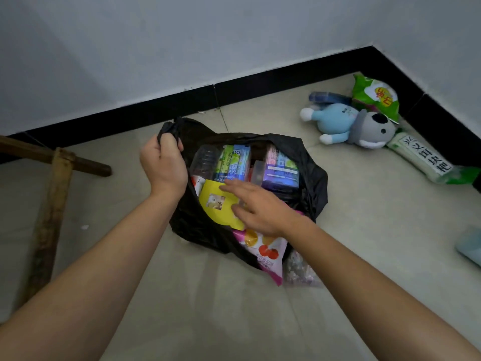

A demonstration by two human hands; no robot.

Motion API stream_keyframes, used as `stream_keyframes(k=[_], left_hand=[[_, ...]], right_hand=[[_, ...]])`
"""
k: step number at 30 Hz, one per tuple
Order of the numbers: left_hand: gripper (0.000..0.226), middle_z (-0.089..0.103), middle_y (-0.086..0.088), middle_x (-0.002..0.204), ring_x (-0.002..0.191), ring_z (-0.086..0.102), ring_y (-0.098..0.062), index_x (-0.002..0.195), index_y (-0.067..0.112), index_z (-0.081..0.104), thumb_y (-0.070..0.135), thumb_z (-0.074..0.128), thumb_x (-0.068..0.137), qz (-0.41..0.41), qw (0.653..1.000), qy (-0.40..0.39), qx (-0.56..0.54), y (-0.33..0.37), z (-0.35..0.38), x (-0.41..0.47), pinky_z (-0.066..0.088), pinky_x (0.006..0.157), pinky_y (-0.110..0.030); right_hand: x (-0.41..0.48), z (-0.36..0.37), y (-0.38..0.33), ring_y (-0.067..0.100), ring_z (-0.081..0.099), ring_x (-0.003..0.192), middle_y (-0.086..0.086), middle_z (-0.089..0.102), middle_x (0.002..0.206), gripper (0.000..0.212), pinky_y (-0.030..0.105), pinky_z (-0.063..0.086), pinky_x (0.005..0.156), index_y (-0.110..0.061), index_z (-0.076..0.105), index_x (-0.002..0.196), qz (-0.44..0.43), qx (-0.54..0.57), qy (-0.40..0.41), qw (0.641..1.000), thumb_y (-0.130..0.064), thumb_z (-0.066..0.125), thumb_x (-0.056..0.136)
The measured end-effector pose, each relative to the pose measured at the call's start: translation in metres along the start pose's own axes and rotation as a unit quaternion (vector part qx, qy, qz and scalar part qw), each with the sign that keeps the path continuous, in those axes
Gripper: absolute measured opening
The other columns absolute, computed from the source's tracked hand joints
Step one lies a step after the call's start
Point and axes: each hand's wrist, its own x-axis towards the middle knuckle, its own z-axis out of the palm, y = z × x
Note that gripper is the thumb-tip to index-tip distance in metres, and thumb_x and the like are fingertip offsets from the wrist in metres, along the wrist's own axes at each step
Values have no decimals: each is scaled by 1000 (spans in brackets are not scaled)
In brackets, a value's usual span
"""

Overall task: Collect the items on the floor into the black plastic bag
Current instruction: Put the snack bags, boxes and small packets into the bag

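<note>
Several packets are already sitting inside the black plastic bag [309,162], which is lying open on the floor [364,217] near the wall, as a person is working through the tidy-up. The left hand [164,165] is clamping the bunched rim of the bag in a closed fist and holding the mouth up. The right hand [257,207], fingers straight and spread, is lying flat on a yellow packet [218,207] and appears to be pressing it down among the contents. Showing inside are a clear bottle [205,160], a green and blue box [231,160] and a purple pack [281,170]. A pink snack packet [265,254] is poking over the near rim, with a clear pouch [299,269] just beside it; whether the pouch is in or out cannot be told.

Judging by the spread, the job is looking past halfway but not finished. 4 things are waiting in the corner, well apart from the bag: a blue plush toy [338,121], a green snack bag [374,97] behind it, a dark blue item [328,97] and a white and green pack [426,160]. A 5th, a pale blue object [468,246], is showing at the right edge. A wooden frame [52,204] is lying at the left.
</note>
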Motion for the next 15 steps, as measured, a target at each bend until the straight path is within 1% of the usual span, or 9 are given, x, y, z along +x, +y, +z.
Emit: stream_keyframes(k=[2,3,5,6,8,10,12,13,15], left_hand=[[31,43,8,49,53,40,-11,49,23,48,13,44,79,13,1000,-23,-5,1,6,-4,29,51,-28],[30,42,7,48,51,39,-10,50,16,47,14,43,80,16,999,-37,1,1,10,-7,28,50,-27],[35,42,6,48,50,38,-9,53,3,47,21,46,83,24,997,-66,27,0,18,-15,29,49,-27],[39,42,4,50,52,39,-9,54,3,48,26,49,86,30,995,-78,47,0,22,-19,30,50,-27],[44,45,3,54,55,44,-10,56,11,49,36,57,91,58,988,-97,103,0,28,-24,35,52,-29],[42,51,-2,66,69,54,-20,63,13,51,43,60,90,104,972,-101,185,-1,32,-28,41,62,-34],[33,52,-3,77,84,55,-27,70,16,51,40,61,90,141,956,-108,236,-3,37,-34,41,70,-35],[28,52,-3,80,86,54,-26,72,18,51,37,61,91,150,951,-120,243,-7,39,-38,39,71,-33],[25,50,-1,81,87,49,-21,75,20,51,35,61,92,157,942,-146,258,-16,41,-47,33,71,-30]], right_hand=[[-7,-5,5,18,40,142,0,34,161,52,38,34,116,-21,39,151,4,13,-6,1000,-21,51,101],[-11,-5,6,18,40,142,0,34,160,51,37,34,117,-21,41,150,0,9,-16,1000,-23,54,101],[-17,1,7,18,29,149,3,36,159,54,40,30,119,-23,39,151,-3,1,-36,999,-28,56,100],[-21,4,7,20,26,150,5,39,158,55,42,28,120,-24,38,151,3,-7,-30,1000,-33,55,100],[-33,6,12,22,34,145,5,47,152,54,46,30,118,-23,43,149,17,-11,38,999,-41,51,99],[-54,4,23,21,43,137,4,51,146,52,46,38,112,-18,52,142,49,6,148,988,-45,50,97],[-83,4,41,22,46,134,6,49,144,55,44,41,109,-15,54,139,94,-7,243,965,-47,54,94],[-98,5,49,23,44,135,8,46,145,61,42,40,110,-15,52,141,126,-21,268,955,-51,57,92],[-127,12,62,26,36,140,11,37,150,82,42,36,113,-16,42,147,210,-45,273,938,-66,58,84]])
